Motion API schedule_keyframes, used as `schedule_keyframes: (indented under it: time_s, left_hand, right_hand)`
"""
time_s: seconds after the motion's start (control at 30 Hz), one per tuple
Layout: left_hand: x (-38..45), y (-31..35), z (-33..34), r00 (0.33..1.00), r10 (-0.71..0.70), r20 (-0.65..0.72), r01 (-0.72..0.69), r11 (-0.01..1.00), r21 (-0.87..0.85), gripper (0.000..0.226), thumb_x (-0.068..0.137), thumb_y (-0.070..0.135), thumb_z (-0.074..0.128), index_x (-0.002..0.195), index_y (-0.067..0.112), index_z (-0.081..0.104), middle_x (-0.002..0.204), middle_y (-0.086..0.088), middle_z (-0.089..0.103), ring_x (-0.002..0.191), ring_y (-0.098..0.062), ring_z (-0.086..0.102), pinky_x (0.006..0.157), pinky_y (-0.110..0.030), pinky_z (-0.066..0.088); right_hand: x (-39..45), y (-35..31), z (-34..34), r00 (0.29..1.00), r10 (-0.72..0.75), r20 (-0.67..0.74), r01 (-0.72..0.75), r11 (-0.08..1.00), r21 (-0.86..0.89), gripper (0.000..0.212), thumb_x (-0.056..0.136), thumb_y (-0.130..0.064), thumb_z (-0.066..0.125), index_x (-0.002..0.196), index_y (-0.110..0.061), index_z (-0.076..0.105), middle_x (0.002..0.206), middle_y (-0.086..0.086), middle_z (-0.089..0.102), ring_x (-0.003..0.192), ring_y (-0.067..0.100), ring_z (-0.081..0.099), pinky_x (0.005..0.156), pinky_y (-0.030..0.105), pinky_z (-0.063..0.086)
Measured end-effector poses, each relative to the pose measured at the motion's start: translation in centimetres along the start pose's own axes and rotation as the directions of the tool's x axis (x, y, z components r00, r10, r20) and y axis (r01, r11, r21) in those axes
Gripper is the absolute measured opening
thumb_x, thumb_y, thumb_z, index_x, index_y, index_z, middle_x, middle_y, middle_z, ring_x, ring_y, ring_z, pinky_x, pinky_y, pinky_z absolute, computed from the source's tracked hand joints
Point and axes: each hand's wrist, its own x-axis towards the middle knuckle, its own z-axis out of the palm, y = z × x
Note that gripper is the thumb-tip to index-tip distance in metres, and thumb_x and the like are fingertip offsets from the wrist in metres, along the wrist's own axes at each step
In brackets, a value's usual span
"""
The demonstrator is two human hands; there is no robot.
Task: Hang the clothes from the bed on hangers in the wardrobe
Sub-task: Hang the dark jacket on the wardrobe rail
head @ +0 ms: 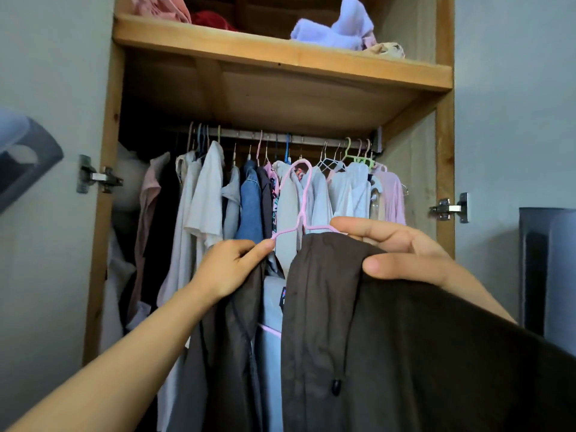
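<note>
Open wooden wardrobe [444,151] filling the centre of the frame, pale walls to either side. Rail [280,137] across the middle, crowded with hung clothes [249,198]: white and grey shirts, a blue denim jacket, lilac tops toward the right, with pink, blue and green hanger hooks above them. Shelf [280,57] across the upper part, carrying folded pink, red and lavender fabric.

Dark brown shirt [389,338] in the lower centre and lower right, held up in front of the hung clothes, well below the rail, one black button visible near the bottom edge. Pink hanger [300,194] rising from its collar area at mid-frame, hook overlapping the clothes behind and not on the rail.

Left hand [230,269], lower centre-left: grip clamped, fingertips pinching the left arm of the pink hanger together with the shirt's left edge. Right hand [402,251], centre-right: grip clamped on the shirt's right shoulder, thumb in front of the fabric, fingers curled over the top beside the hanger's right arm.

Metal door hinges [99,177] at mid-height on both sides of the wardrobe frame.
</note>
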Motion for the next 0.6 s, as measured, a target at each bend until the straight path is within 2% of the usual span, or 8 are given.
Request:
schedule_keyframes:
  time_s: [0.07, 0.13, 0.2, 0.27, 0.33, 0.4, 0.5, 0.6]
  left_hand:
    - [0.4, -0.8, -0.3, 0.998, -0.055, -0.035, 0.055, 0.998, -0.015, 0.084, 0.072, 0.081, 0.021, 0.072, 0.006, 0.059, 0.074, -0.011, 0.063, 0.077, -0.025, 0.058, 0.077, -0.036, 0.045]
    - [0.9, -1.4, -0.9, 0.995, -0.069, -0.073, 0.068, 0.998, -0.021, 0.074, 0.08, 0.072, 0.028, 0.077, 0.006, 0.061, 0.083, -0.016, 0.065, 0.087, -0.028, 0.06, 0.079, -0.036, 0.043]
    - [1.7, -2.3, -1.5, 0.992, -0.063, -0.11, 0.065, 0.998, 0.014, 0.048, 0.094, 0.048, 0.043, 0.086, 0.005, 0.065, 0.082, -0.011, 0.065, 0.087, -0.026, 0.061, 0.075, -0.032, 0.039]
    - [2.6, -3.7, -1.9, 0.989, -0.082, -0.121, 0.087, 0.995, 0.044, 0.028, 0.097, 0.026, 0.048, 0.104, 0.007, 0.067, 0.098, -0.008, 0.068, 0.097, -0.022, 0.061, 0.075, -0.023, 0.038]
    - [3.8, -5.7, -1.8, 0.986, -0.128, -0.103, 0.131, 0.991, 0.027, 0.028, 0.097, 0.02, 0.047, 0.118, 0.008, 0.063, 0.116, -0.008, 0.064, 0.11, -0.02, 0.058, 0.087, -0.02, 0.038]
    - [4.9, -7.1, -1.5, 0.983, -0.17, -0.062, 0.169, 0.985, -0.029, 0.033, 0.098, 0.018, 0.045, 0.128, 0.008, 0.056, 0.131, -0.007, 0.056, 0.122, -0.019, 0.05, 0.098, -0.019, 0.034]
    - [6.9, -8.6, -0.3, 0.982, -0.191, -0.007, 0.188, 0.968, -0.164, 0.036, 0.099, 0.013, 0.043, 0.135, 0.007, 0.048, 0.138, -0.006, 0.049, 0.128, -0.015, 0.043, 0.1, -0.015, 0.028]
    - [9.0, -9.5, 0.9, 0.989, -0.148, -0.004, 0.144, 0.964, -0.223, 0.037, 0.099, 0.011, 0.043, 0.135, 0.01, 0.048, 0.14, -0.007, 0.047, 0.134, -0.017, 0.038, 0.103, -0.016, 0.025]
  right_hand:
    - [1.1, 0.2, 0.3, 0.999, 0.016, -0.042, -0.019, 0.998, -0.067, 0.057, 0.062, -0.001, 0.063, 0.118, -0.011, 0.06, 0.11, 0.007, 0.07, 0.099, 0.017, 0.067, 0.077, 0.02, 0.053]
    - [2.4, 0.4, 0.2, 0.996, 0.032, -0.078, -0.04, 0.994, -0.1, 0.058, 0.062, -0.004, 0.062, 0.12, -0.012, 0.059, 0.107, 0.004, 0.071, 0.095, 0.015, 0.068, 0.074, 0.019, 0.053]
    - [3.7, 0.5, -0.1, 0.992, 0.041, -0.118, -0.053, 0.993, -0.102, 0.061, 0.061, -0.004, 0.064, 0.121, -0.009, 0.059, 0.104, 0.004, 0.072, 0.091, 0.013, 0.069, 0.068, 0.017, 0.052]
    - [5.1, 0.4, -0.4, 0.988, 0.038, -0.147, -0.056, 0.991, -0.12, 0.06, 0.062, 0.001, 0.066, 0.121, -0.006, 0.058, 0.099, 0.004, 0.073, 0.087, 0.011, 0.07, 0.063, 0.013, 0.051]
    - [6.6, 0.4, -0.6, 0.983, 0.03, -0.178, -0.057, 0.988, -0.146, 0.054, 0.072, 0.012, 0.067, 0.122, -0.005, 0.057, 0.096, 0.003, 0.073, 0.082, 0.008, 0.07, 0.06, 0.012, 0.049]
    - [7.8, 0.5, -0.8, 0.98, 0.027, -0.197, -0.06, 0.985, -0.161, 0.049, 0.077, 0.013, 0.06, 0.123, -0.005, 0.057, 0.097, 0.001, 0.073, 0.081, 0.007, 0.07, 0.059, 0.011, 0.049]
    - [10.0, 1.0, -1.1, 0.985, 0.015, -0.173, -0.049, 0.98, -0.195, 0.064, 0.063, 0.006, 0.071, 0.124, -0.007, 0.056, 0.1, 0.003, 0.073, 0.087, 0.011, 0.07, 0.063, 0.014, 0.051]
    - [11.8, 1.3, -1.2, 0.984, -0.001, -0.181, -0.037, 0.977, -0.209, 0.067, 0.057, -0.004, 0.065, 0.123, -0.007, 0.057, 0.101, 0.002, 0.073, 0.09, 0.012, 0.07, 0.064, 0.014, 0.051]
